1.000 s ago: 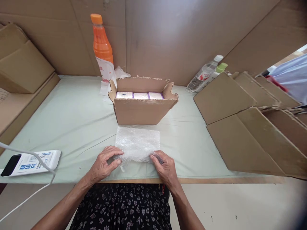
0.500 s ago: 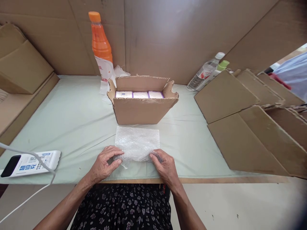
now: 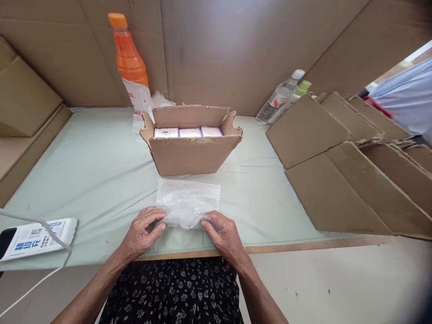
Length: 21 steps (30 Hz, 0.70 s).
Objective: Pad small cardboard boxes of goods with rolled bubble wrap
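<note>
A clear bubble-wrap sheet (image 3: 189,200) lies on the pale green table cover (image 3: 101,171) near the front edge. My left hand (image 3: 143,231) pinches its near left corner and my right hand (image 3: 222,234) pinches its near right corner, and the near edge is bunched up between them. Just beyond the sheet stands an open cardboard box (image 3: 192,153) with white, purple-edged packs (image 3: 189,132) lined up along its far side.
An orange drink bottle (image 3: 130,63) stands behind the box. Two plastic bottles (image 3: 281,96) lean at the back right. Flat cardboard pieces (image 3: 340,180) overlap on the right. A white device with a cable (image 3: 35,231) lies front left, and cardboard boxes (image 3: 23,99) are stacked far left.
Both hands have kept hold of the sheet's near corners and gathered the near edge a little more. The camera has shifted slightly, so everything sits further left.
</note>
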Tool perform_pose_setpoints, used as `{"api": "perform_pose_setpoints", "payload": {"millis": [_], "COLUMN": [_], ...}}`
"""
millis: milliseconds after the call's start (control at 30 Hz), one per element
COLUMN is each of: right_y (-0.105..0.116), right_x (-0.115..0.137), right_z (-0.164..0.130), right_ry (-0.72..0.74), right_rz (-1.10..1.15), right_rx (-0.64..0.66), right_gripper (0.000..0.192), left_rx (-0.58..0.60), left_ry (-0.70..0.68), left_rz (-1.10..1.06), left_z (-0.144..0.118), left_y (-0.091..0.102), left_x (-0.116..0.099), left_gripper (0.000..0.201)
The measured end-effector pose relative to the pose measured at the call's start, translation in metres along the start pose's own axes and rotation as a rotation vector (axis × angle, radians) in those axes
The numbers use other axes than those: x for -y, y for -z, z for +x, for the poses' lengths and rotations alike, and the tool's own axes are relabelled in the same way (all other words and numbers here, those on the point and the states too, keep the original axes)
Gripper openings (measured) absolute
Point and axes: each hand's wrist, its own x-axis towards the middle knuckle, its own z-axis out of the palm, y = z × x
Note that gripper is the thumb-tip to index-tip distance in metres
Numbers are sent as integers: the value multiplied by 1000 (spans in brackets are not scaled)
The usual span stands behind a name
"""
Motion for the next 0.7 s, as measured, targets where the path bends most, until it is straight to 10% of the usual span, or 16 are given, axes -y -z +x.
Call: {"api": "perform_pose_setpoints", "payload": {"millis": [433,700], "right_y": [18,26], "right_x": [-4,15], "right_z": [9,8], "right_ry": [-26,-74], "right_rz": [-33,92], "right_rx": [-69,82], "right_gripper": [19,21], "left_rx": [-8,34], "left_ry": [25,38], "left_rz": [-8,189], "left_z": [-1,19], "left_y": [0,0], "left_x": [2,-42], "left_gripper": [15,46]}}
